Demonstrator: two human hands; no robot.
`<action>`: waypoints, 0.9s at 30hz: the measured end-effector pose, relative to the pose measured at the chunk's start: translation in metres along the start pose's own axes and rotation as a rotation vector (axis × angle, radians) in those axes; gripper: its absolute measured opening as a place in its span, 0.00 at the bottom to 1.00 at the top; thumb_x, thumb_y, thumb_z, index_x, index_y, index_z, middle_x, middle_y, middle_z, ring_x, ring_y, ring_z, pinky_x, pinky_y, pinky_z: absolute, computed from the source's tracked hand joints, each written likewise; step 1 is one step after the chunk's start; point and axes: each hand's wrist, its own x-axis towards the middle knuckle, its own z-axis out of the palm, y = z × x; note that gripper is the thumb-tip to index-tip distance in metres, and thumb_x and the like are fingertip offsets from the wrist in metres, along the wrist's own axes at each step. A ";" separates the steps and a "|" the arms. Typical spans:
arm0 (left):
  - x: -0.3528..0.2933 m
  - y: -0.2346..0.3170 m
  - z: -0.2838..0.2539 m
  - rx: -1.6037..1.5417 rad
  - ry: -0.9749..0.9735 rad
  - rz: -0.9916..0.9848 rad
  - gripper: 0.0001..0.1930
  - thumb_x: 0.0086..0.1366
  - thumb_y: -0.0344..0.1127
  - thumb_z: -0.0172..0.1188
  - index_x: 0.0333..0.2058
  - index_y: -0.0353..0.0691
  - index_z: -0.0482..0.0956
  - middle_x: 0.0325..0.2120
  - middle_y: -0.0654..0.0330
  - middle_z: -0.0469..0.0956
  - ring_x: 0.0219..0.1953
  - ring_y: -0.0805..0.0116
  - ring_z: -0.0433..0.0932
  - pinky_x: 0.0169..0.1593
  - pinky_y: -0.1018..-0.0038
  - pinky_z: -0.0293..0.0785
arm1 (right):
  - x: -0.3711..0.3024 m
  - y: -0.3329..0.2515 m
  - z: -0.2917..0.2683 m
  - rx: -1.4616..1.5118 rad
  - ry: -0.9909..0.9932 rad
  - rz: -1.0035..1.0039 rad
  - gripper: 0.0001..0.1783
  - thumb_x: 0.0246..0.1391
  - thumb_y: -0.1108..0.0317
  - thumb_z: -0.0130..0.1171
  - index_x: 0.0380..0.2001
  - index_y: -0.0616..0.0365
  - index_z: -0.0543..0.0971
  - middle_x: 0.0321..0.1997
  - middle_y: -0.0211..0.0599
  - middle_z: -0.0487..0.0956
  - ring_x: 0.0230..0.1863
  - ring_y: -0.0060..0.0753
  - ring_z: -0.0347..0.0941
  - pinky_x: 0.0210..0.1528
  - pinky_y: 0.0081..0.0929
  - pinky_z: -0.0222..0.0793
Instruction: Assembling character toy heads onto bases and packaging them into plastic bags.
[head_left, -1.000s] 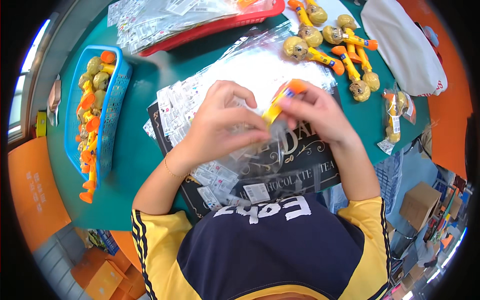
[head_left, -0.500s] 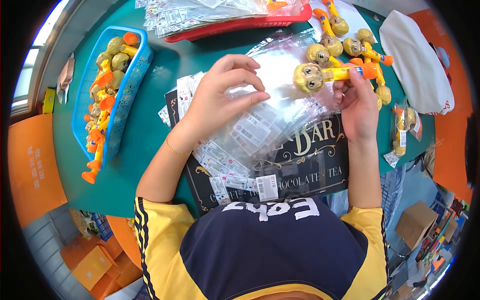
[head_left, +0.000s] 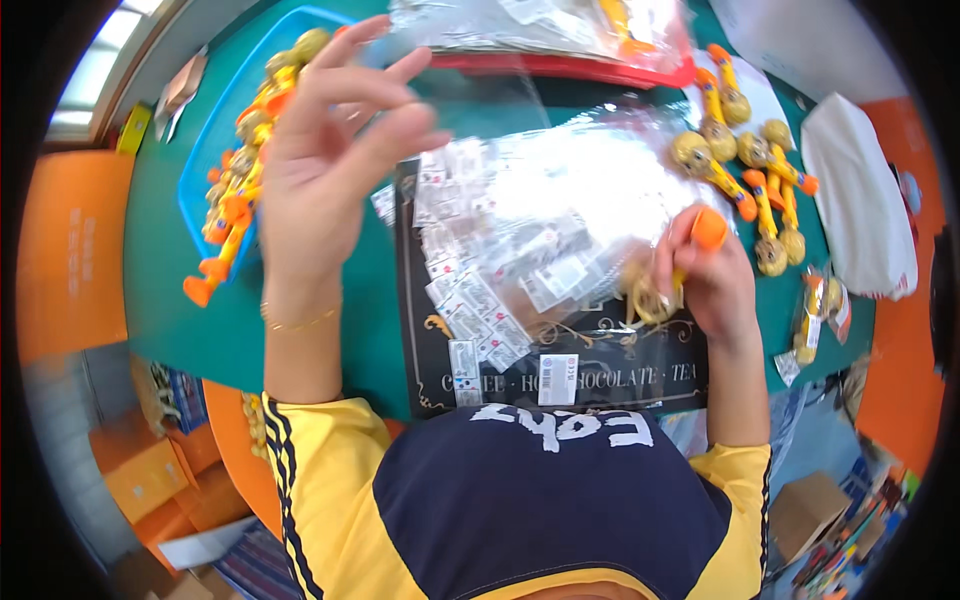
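My left hand [head_left: 335,150] is raised beside the blue basket, fingers spread and somewhat blurred; I see nothing gripped in it. At the right of the stacked clear plastic bags [head_left: 570,180], my right hand [head_left: 715,275] is closed around a toy figure with a golden head [head_left: 655,293] and an orange end [head_left: 709,229]. The figure's head points down toward the bags, and its middle is partly hidden by my fingers. Printed labels [head_left: 480,315] show on the bags, which lie over a black board [head_left: 640,375] with gold lettering.
A blue basket [head_left: 190,190] at left holds several similar figures. A red tray [head_left: 560,66] heaped with bagged items stands at the back. Loose figures [head_left: 715,145] lie at right, near a bagged figure [head_left: 810,315] and a white cloth bag [head_left: 855,195].
My left hand has moved left and up from above the bags to beside the basket. My right hand has lowered the figure and tilted it, head now toward the bags. The view has shifted.
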 end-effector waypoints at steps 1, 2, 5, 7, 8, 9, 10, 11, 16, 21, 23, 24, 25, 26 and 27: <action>-0.007 0.018 -0.015 0.017 0.021 0.004 0.09 0.59 0.20 0.57 0.39 0.37 0.76 0.59 0.47 0.61 0.58 0.53 0.68 0.52 0.66 0.76 | -0.006 -0.014 0.009 -0.137 -0.069 0.157 0.07 0.47 0.71 0.58 0.29 0.60 0.72 0.23 0.33 0.73 0.20 0.25 0.67 0.28 0.23 0.65; -0.017 0.036 -0.028 -0.167 0.000 -0.041 0.12 0.59 0.21 0.57 0.42 0.37 0.72 0.53 0.47 0.65 0.52 0.57 0.72 0.42 0.72 0.79 | -0.009 -0.017 0.025 -0.355 -0.143 0.020 0.08 0.46 0.74 0.59 0.32 0.62 0.75 0.23 0.32 0.75 0.23 0.24 0.69 0.28 0.22 0.65; -0.069 0.085 -0.050 -0.333 0.221 -0.022 0.16 0.60 0.22 0.57 0.46 0.36 0.66 0.43 0.48 0.70 0.36 0.66 0.74 0.24 0.80 0.76 | 0.011 -0.015 0.063 -1.001 -0.587 -0.320 0.18 0.43 0.76 0.61 0.41 0.55 0.77 0.31 0.35 0.76 0.31 0.34 0.74 0.32 0.28 0.69; -0.101 0.111 -0.061 -0.354 0.657 0.118 0.18 0.61 0.25 0.57 0.47 0.35 0.61 0.35 0.52 0.71 0.12 0.74 0.68 0.10 0.84 0.66 | 0.020 -0.010 0.100 -1.202 -0.822 -0.346 0.22 0.40 0.75 0.62 0.43 0.55 0.75 0.39 0.36 0.75 0.34 0.40 0.76 0.33 0.33 0.71; -0.109 0.118 -0.077 -0.357 0.660 0.134 0.18 0.61 0.25 0.57 0.47 0.35 0.61 0.35 0.52 0.71 0.12 0.74 0.68 0.10 0.84 0.66 | 0.025 -0.002 0.115 -1.280 -0.934 -0.365 0.24 0.39 0.75 0.63 0.45 0.56 0.74 0.43 0.37 0.74 0.35 0.42 0.76 0.34 0.35 0.71; -0.118 0.123 -0.095 -0.421 0.348 0.123 0.20 0.60 0.25 0.57 0.49 0.33 0.60 0.33 0.54 0.70 0.15 0.76 0.69 0.12 0.86 0.66 | 0.029 0.009 0.128 -1.299 -0.994 -0.427 0.25 0.39 0.76 0.62 0.45 0.57 0.73 0.45 0.38 0.73 0.35 0.43 0.76 0.33 0.36 0.72; -0.127 0.124 -0.108 -0.472 0.040 0.108 0.23 0.60 0.25 0.57 0.52 0.31 0.59 0.32 0.57 0.69 0.19 0.79 0.70 0.15 0.87 0.66 | 0.035 0.024 0.140 -1.312 -1.062 -0.488 0.25 0.38 0.76 0.62 0.46 0.59 0.72 0.46 0.40 0.71 0.35 0.43 0.77 0.32 0.36 0.72; -0.138 0.129 -0.109 -0.423 0.137 0.104 0.28 0.59 0.23 0.57 0.56 0.28 0.55 0.34 0.54 0.71 0.22 0.77 0.72 0.19 0.85 0.69 | 0.040 0.036 0.152 -1.317 -1.074 -0.496 0.25 0.38 0.76 0.62 0.46 0.59 0.72 0.46 0.40 0.71 0.35 0.43 0.77 0.32 0.36 0.72; -0.157 0.137 -0.076 -0.298 0.949 -0.014 0.42 0.51 0.20 0.60 0.62 0.25 0.45 0.36 0.52 0.75 0.13 0.70 0.70 0.18 0.80 0.71 | 0.056 0.058 0.189 -1.428 -1.264 -0.425 0.17 0.40 0.73 0.64 0.37 0.62 0.74 0.39 0.40 0.71 0.36 0.42 0.77 0.33 0.34 0.74; -0.144 0.126 -0.077 -0.238 0.481 -0.173 0.40 0.46 0.20 0.60 0.60 0.26 0.55 0.27 0.57 0.74 0.24 0.76 0.74 0.23 0.84 0.71 | 0.073 0.062 0.199 -1.517 -1.337 -0.325 0.19 0.39 0.77 0.62 0.39 0.60 0.73 0.39 0.42 0.69 0.35 0.44 0.76 0.34 0.38 0.73; -0.150 0.131 -0.092 0.113 0.554 -0.264 0.27 0.47 0.22 0.65 0.50 0.31 0.72 0.26 0.62 0.74 0.25 0.75 0.75 0.25 0.83 0.72 | 0.075 0.063 0.205 -1.476 -1.393 -0.381 0.16 0.39 0.76 0.62 0.36 0.59 0.74 0.39 0.41 0.69 0.35 0.44 0.75 0.35 0.38 0.72; -0.153 0.128 -0.092 0.193 0.573 -0.183 0.21 0.49 0.22 0.65 0.44 0.33 0.75 0.27 0.61 0.75 0.25 0.74 0.75 0.25 0.82 0.72 | 0.072 0.061 0.201 -1.442 -1.318 -0.427 0.14 0.38 0.76 0.62 0.34 0.58 0.75 0.39 0.40 0.69 0.36 0.43 0.75 0.36 0.38 0.72; -0.155 0.127 -0.087 0.295 0.598 -0.107 0.14 0.51 0.22 0.65 0.39 0.35 0.78 0.28 0.61 0.75 0.26 0.74 0.75 0.26 0.81 0.73 | 0.070 0.061 0.198 -1.389 -1.260 -0.481 0.12 0.38 0.75 0.62 0.31 0.57 0.75 0.38 0.39 0.69 0.36 0.42 0.74 0.37 0.38 0.71; -0.157 0.129 -0.083 0.240 0.625 -0.060 0.07 0.53 0.21 0.64 0.31 0.37 0.78 0.29 0.60 0.76 0.27 0.73 0.76 0.26 0.82 0.73 | 0.067 0.056 0.194 -1.331 -1.207 -0.491 0.11 0.35 0.74 0.62 0.28 0.56 0.76 0.38 0.37 0.69 0.37 0.42 0.72 0.37 0.38 0.70; -0.163 0.129 -0.085 0.214 0.669 -0.020 0.07 0.56 0.22 0.62 0.33 0.39 0.77 0.27 0.61 0.76 0.25 0.72 0.76 0.22 0.81 0.72 | 0.063 0.046 0.189 -1.308 -1.187 -0.512 0.12 0.34 0.74 0.63 0.28 0.55 0.75 0.36 0.37 0.69 0.37 0.42 0.72 0.36 0.38 0.70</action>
